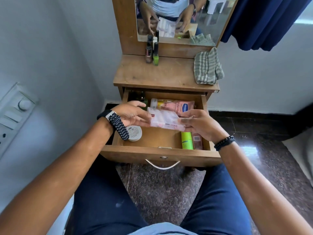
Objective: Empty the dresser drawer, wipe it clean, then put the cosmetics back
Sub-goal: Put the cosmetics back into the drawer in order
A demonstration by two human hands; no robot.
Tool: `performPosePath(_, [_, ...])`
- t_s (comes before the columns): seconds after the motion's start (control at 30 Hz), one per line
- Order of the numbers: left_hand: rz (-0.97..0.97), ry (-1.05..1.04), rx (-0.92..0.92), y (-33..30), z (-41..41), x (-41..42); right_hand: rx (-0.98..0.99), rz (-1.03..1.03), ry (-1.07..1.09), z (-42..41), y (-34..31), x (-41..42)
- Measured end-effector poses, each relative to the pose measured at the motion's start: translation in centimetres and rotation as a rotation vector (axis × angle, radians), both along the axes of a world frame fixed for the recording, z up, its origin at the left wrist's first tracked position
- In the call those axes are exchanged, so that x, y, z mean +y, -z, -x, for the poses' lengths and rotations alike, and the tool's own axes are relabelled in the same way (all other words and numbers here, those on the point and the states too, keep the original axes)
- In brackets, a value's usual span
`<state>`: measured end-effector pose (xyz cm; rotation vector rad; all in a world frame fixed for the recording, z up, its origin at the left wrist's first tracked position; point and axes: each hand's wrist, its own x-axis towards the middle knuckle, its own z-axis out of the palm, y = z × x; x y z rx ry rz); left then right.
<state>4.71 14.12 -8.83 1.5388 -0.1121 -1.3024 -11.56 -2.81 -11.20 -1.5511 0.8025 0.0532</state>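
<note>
Two hands were clamped on one clear plastic case point(165, 119) above the open drawer point(159, 152): left hand point(133, 114) at one end, right hand point(199, 123) at the other. Tubes and a jar point(134, 133) were seen inside; nail polish bottles point(152, 54) and a striped cloth point(207, 67) were left on the surface.

Switch panel point(15, 112) w/ round dial on left wall, dark blue curtain point(264, 22) hanging top right beside the mirror point(208, 17). Speckled dark stone floor point(160, 192) below, black skirting along wall base. White thing at far right edge, too cut off to ID.
</note>
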Motion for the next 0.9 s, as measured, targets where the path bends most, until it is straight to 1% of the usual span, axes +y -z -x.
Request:
performPosePath(0.07, [-0.063, 0.064, -0.011, 1.0, 0.3, -0.5, 0.065, -0.006, -0.055, -0.3, 0.6, -0.1])
performPosePath(0.13, [-0.136, 0.124, -0.049, 2.2, 0.6, -1.3, 0.125, 0.056, -0.114, -0.7, 1.1, -0.1])
performPosePath(0.2, [-0.215, 0.208, -0.103, 3.5, 0.8, -2.0, 0.194, 0.191, -0.197, -1.4, 1.4, 0.0])
performPosePath(0.3, [-0.338, 0.349, -0.199, 5.1, 0.8, -2.9, 0.332, 0.45, -0.358, -2.3, 1.8, 0.3])
performPosePath(0.37, [-0.409, 0.395, -0.275, 5.9, 0.8, -3.2, 0.391, 0.598, -0.437, -2.8, 2.4, 0.7])
performPosePath(0.43, [-0.446, 0.418, -0.324, 6.3, 0.9, -3.4, 0.412, 0.685, -0.492, -3.1, 3.2, 1.1])
performPosePath(0.5, [-0.464, 0.421, -0.329, 6.8, 1.0, -3.5, 0.427, 0.736, -0.54, -3.4, 3.8, 1.5])
performPosePath(0.6, [-0.456, 0.425, -0.362, 7.3, 0.9, -3.6, 0.432, 0.734, -0.594, -3.7, 3.9, 1.9])
performPosePath(0.83, [-0.485, 0.525, -0.476, 7.4, 1.2, -3.9, 0.439, 0.825, -0.643, -4.1, 3.4, 1.4])
performPosePath(0.9, [-0.482, 0.529, -0.486, 7.5, 1.2, -4.1, 0.441, 0.911, -0.643, -4.3, 3.2, 1.1])
